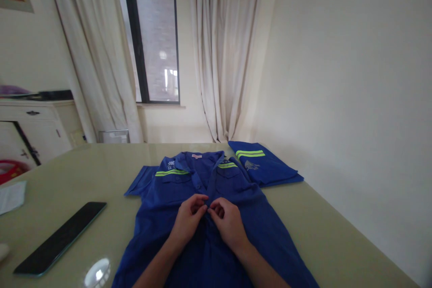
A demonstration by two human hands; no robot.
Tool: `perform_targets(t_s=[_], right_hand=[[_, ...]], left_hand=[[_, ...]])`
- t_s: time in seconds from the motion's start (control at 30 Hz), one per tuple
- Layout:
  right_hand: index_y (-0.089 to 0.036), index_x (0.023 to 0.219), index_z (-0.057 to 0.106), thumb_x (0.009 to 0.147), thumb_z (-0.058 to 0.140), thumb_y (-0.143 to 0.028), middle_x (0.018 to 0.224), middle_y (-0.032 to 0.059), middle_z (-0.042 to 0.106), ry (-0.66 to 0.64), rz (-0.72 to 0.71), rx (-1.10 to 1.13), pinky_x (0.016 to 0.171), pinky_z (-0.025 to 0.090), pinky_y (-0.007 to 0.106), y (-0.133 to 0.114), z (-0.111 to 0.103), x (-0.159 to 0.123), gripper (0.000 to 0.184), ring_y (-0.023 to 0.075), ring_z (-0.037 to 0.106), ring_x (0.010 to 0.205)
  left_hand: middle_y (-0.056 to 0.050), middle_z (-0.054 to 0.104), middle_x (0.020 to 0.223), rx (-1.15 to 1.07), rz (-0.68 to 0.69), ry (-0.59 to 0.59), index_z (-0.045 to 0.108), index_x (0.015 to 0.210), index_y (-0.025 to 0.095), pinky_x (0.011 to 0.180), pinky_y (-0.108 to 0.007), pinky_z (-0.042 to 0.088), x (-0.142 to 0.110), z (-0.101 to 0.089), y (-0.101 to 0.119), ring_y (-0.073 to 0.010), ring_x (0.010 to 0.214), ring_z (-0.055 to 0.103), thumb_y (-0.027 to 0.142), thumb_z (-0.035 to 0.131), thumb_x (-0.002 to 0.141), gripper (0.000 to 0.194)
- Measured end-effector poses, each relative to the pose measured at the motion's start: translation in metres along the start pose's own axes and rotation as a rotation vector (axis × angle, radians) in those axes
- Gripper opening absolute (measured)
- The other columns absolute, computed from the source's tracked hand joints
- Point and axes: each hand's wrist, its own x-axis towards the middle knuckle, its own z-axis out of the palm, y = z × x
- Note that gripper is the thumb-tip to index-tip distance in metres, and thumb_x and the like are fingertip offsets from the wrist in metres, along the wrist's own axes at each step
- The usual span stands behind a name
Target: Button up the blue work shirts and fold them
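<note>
A blue work shirt [168, 198] with yellow-green reflective stripes lies face up on the pale green table [324, 234], collar pointing away from me. Both hands meet at the shirt's front placket, about mid-chest. My left hand [187, 218] pinches the left edge of the placket with curled fingers. My right hand [228, 221] pinches the right edge, fingertips nearly touching those of the left. What lies between the fingertips is too small to make out.
A second blue shirt [265, 167], folded, lies at the far right of the table near the wall. A long dark flat object [60, 237] lies at the left. A white paper [11, 196] sits at the left edge. Curtains, a window and a white cabinet stand behind.
</note>
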Motion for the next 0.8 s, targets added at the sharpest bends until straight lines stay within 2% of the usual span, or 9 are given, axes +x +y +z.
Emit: perform_targets(t_s=[0.17,0.3,0.43,0.47,0.53,0.57,0.63,0.73,0.8], right_hand=[[-0.019,0.08,0.071,0.08,0.066,-0.024,0.073,0.0001,0.065,0.023,0.025,0.14,0.062,0.042,0.024,0.001,-0.002,0.003,0.007,0.0146,0.057,0.065],[-0.017,0.077,0.071,0.077,0.068,-0.026,0.066,-0.0009,0.063,0.006,0.125,0.264,0.057,0.039,0.024,0.007,0.001,0.009,0.01,0.0142,0.053,0.061],[-0.017,0.072,0.071,0.079,0.064,-0.028,0.059,-0.001,0.061,-0.101,0.269,0.33,0.055,0.039,0.024,0.013,0.002,0.014,0.015,0.0143,0.052,0.057],[-0.017,0.073,0.072,0.081,0.061,-0.028,0.061,0.0001,0.062,-0.106,0.263,0.308,0.057,0.042,0.025,0.014,0.002,0.013,0.018,0.0152,0.054,0.058],[-0.017,0.083,0.075,0.084,0.054,-0.024,0.075,0.0042,0.068,-0.055,0.148,0.217,0.068,0.049,0.027,0.015,-0.001,0.01,0.022,0.0182,0.062,0.071],[-0.018,0.091,0.075,0.084,0.052,-0.02,0.088,0.0062,0.071,-0.024,0.06,0.162,0.078,0.05,0.029,0.014,-0.002,0.007,0.025,0.0196,0.065,0.083],[-0.02,0.105,0.075,0.081,0.048,-0.012,0.108,0.0078,0.07,-0.009,-0.074,0.056,0.096,0.047,0.029,0.011,-0.005,0.0,0.036,0.0201,0.064,0.104],[-0.021,0.109,0.073,0.081,0.044,-0.008,0.113,0.0077,0.07,-0.079,-0.068,-0.129,0.101,0.045,0.029,-0.002,-0.009,-0.009,0.043,0.0196,0.063,0.112],[-0.021,0.103,0.074,0.087,0.044,-0.014,0.108,0.0089,0.072,-0.125,0.002,-0.308,0.094,0.049,0.031,-0.017,-0.013,-0.012,0.035,0.0219,0.066,0.106]], left_hand=[[-0.004,0.07,0.09,0.033,0.028,-0.063,0.069,0.106,0.018,0.074,-0.029,0.052,0.0,-0.003,0.003,-0.0184,0.082,0.067,0.028,0.062,0.083,0.026],[-0.004,0.071,0.095,0.258,0.098,-0.118,0.07,0.104,0.021,0.074,-0.028,0.051,-0.005,-0.001,0.011,-0.0173,0.081,0.066,0.016,0.055,0.083,0.027],[-0.003,0.071,0.093,0.502,0.185,-0.083,0.071,0.096,0.025,0.076,-0.028,0.049,-0.011,0.002,0.017,-0.0185,0.083,0.066,0.018,0.053,0.089,0.021],[-0.003,0.071,0.091,0.547,0.204,-0.075,0.071,0.094,0.025,0.078,-0.029,0.05,-0.012,0.002,0.018,-0.0189,0.084,0.066,0.021,0.051,0.092,0.021],[-0.004,0.072,0.088,0.613,0.224,-0.056,0.072,0.092,0.024,0.081,-0.03,0.05,-0.012,0.001,0.018,-0.0194,0.085,0.067,0.026,0.044,0.099,0.028],[-0.005,0.073,0.091,0.644,0.227,-0.035,0.072,0.096,0.024,0.085,-0.031,0.051,-0.012,0.0,0.017,-0.0197,0.088,0.068,0.028,0.04,0.101,0.033],[-0.007,0.073,0.106,0.738,0.219,0.052,0.07,0.112,0.022,0.093,-0.034,0.051,-0.013,-0.002,0.012,-0.0211,0.099,0.067,0.026,0.031,0.103,0.04],[-0.012,0.063,0.137,0.959,0.197,0.162,0.057,0.138,0.018,0.109,-0.045,0.043,-0.02,-0.005,0.002,-0.0256,0.126,0.057,0.024,0.032,0.101,0.045],[-0.013,0.055,0.148,1.09,0.18,0.118,0.054,0.143,0.018,0.116,-0.051,0.035,-0.031,-0.005,-0.003,-0.0292,0.137,0.049,0.031,0.039,0.1,0.048]])
